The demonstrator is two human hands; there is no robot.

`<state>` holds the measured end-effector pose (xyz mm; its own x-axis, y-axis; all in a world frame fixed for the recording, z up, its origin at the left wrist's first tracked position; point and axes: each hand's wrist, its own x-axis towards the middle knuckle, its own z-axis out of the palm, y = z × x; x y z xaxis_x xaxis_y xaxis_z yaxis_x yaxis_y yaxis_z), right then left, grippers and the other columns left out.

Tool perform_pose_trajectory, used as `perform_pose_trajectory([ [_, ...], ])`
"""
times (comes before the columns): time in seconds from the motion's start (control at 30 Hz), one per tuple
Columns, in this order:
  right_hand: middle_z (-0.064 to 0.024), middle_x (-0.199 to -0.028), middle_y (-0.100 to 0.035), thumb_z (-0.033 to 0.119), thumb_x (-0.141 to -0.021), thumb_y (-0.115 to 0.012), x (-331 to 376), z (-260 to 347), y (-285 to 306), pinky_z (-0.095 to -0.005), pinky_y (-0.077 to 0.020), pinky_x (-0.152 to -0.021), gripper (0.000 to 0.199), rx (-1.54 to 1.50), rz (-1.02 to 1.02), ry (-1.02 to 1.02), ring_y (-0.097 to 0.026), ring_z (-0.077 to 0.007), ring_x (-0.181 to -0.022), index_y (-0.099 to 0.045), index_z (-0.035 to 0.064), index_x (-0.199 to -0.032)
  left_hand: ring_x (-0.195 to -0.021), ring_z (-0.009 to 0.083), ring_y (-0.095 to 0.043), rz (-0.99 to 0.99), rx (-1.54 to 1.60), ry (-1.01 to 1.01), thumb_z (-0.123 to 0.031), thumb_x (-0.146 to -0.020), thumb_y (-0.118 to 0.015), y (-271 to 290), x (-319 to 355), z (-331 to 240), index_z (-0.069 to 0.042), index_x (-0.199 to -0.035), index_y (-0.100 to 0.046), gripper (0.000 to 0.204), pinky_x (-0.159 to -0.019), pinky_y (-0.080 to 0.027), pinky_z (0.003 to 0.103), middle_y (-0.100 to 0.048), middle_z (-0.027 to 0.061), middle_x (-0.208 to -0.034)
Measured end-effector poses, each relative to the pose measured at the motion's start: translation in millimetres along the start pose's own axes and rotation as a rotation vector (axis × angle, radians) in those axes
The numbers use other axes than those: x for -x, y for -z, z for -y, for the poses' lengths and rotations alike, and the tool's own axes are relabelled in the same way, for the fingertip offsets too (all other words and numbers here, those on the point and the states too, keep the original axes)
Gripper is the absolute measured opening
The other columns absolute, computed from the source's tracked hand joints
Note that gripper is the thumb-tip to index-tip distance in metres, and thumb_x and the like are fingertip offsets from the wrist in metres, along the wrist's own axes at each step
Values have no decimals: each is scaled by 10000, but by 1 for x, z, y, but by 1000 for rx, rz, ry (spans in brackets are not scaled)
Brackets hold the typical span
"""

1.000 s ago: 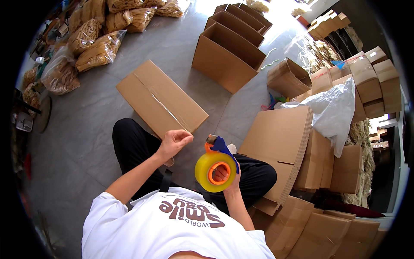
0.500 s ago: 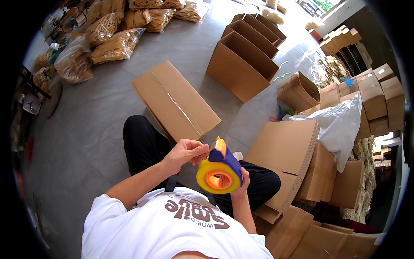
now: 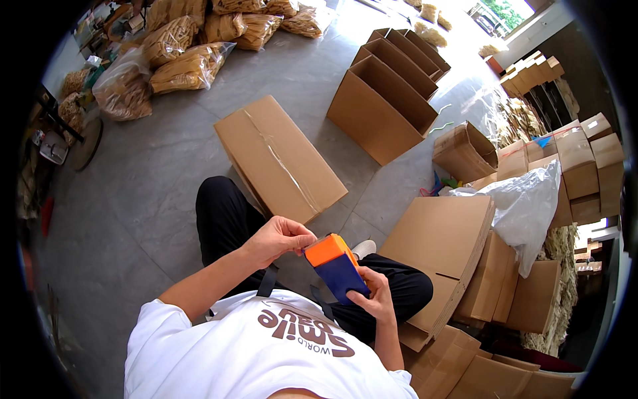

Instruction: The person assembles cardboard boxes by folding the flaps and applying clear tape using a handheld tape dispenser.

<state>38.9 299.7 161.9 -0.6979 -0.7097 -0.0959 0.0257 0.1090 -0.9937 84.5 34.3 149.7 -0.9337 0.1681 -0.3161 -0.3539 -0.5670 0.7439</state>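
Note:
My right hand (image 3: 374, 292) grips a tape dispenser (image 3: 341, 276) with a dark blue body and an orange end, held tilted above my lap. The yellow tape roll is turned out of sight. My left hand (image 3: 282, 241) is closed in a pinch right at the dispenser's orange end; whatever lies between its fingertips is too small to make out. Just beyond my hands stands a closed cardboard box (image 3: 279, 156), with a strip of clear tape (image 3: 282, 159) running along its top seam.
Several open cardboard boxes (image 3: 382, 106) stand in a row farther off. Flattened cartons (image 3: 438, 233) are stacked at my right, near crumpled clear plastic (image 3: 522, 199). Plastic bags of tan material (image 3: 193, 66) lie at the far left. My bent knees (image 3: 226, 206) flank the work.
My right hand has rotated the dispenser, so its blue and orange side shows instead of the yellow roll. My left hand stays pinched by its end. The view has shifted slightly.

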Motion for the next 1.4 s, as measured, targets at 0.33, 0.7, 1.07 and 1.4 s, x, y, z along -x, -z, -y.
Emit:
perform_pose_trajectory([
  [0.33,-112,-1038,-564,190,-741,-743,8,-22,-12,-290,-440,-889,476,118,56,-27,-555,-230,-985,-524,43,-1136,-616,75,-543,-36,-152,-46,-129,-819,-673,-3,7,-3,-9,-862,-696,130,-560,-446,194,-649,50,-727],
  [0.7,-147,-1091,-556,63,-693,-768,17,-1,-23,-350,-413,-964,463,441,-39,154,-476,-313,-1129,-538,20,-1093,-673,79,-559,75,-221,-40,-75,-811,-665,3,16,-10,6,-932,-683,147,-639,-466,181,-623,41,-759],
  [1.07,-152,-1076,-579,77,-693,-772,21,-2,-29,-368,-390,-994,442,486,-2,162,-486,-311,-1125,-560,7,-1075,-659,82,-554,44,-252,-110,-45,-784,-684,2,15,3,-5,-805,-703,49,-600,-451,195,-597,37,-698],
  [1.4,-153,-1073,-565,75,-695,-772,25,-4,-29,-356,-433,-952,459,430,-34,160,-475,-309,-1137,-543,8,-1087,-708,90,-579,58,73,50,-200,-870,-612,7,15,-9,-5,-866,-682,208,-616,-460,205,-651,69,-778],
])
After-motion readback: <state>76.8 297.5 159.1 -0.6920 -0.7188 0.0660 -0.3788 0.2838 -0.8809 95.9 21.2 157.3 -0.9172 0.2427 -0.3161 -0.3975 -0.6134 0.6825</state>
